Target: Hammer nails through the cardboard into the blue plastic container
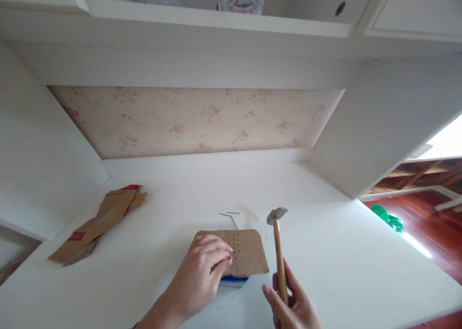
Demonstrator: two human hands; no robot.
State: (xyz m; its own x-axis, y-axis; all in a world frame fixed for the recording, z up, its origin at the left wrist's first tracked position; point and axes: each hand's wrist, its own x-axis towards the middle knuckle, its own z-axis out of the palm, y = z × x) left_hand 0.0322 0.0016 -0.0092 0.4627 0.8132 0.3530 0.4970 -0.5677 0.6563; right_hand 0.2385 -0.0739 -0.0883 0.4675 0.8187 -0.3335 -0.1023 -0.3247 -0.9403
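Observation:
My right hand [294, 300] is wrapped round the wooden handle of a hammer [279, 252], whose metal head points up and away from me. Over a piece of brown cardboard [254, 254], my left hand [205, 269] is closed in a pinch on a nail [231, 255], mostly hidden by the fingertips. Rows of small dark holes and a few nail heads mark the cardboard beside these fingers. Beneath it, a blue and white object [234, 281] shows at the near edge. Just behind the cardboard lie several loose nails [233, 213].
Torn cardboard strips [101, 218] lie on the left of the white tabletop [342, 252]. White side panels enclose it, and a shelf [216, 23] with bottles runs overhead. A green plastic bag [388, 218] is on the floor at right.

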